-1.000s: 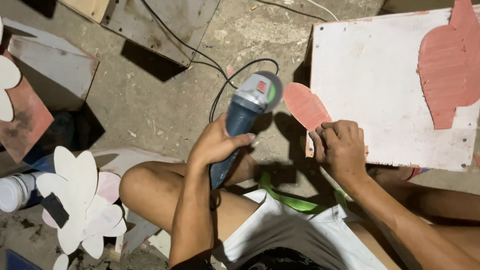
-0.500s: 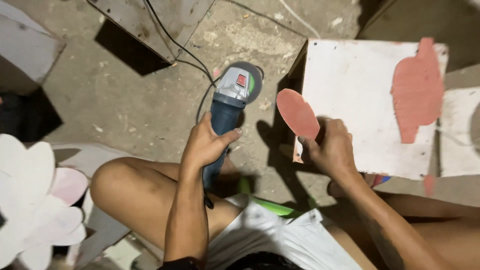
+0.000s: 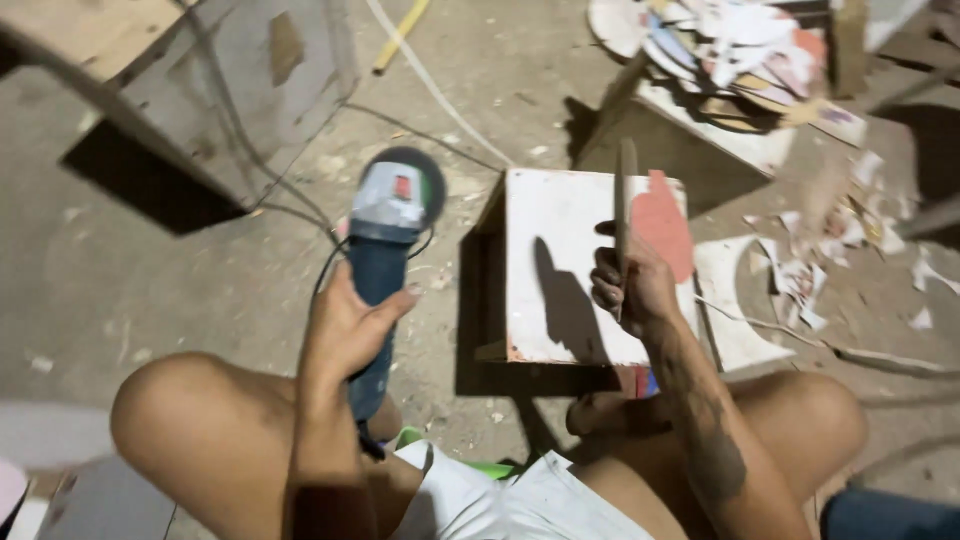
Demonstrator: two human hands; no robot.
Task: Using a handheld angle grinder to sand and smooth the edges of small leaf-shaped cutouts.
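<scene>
Grinding is not under way as far as this view shows: grinder, clamped in the left hand, sits left of the white box, its disc clear of any work. Right hand, over the box, is closed around a thin cutout held upright and edge-on. More cut shapes are heaped beyond the box.
</scene>
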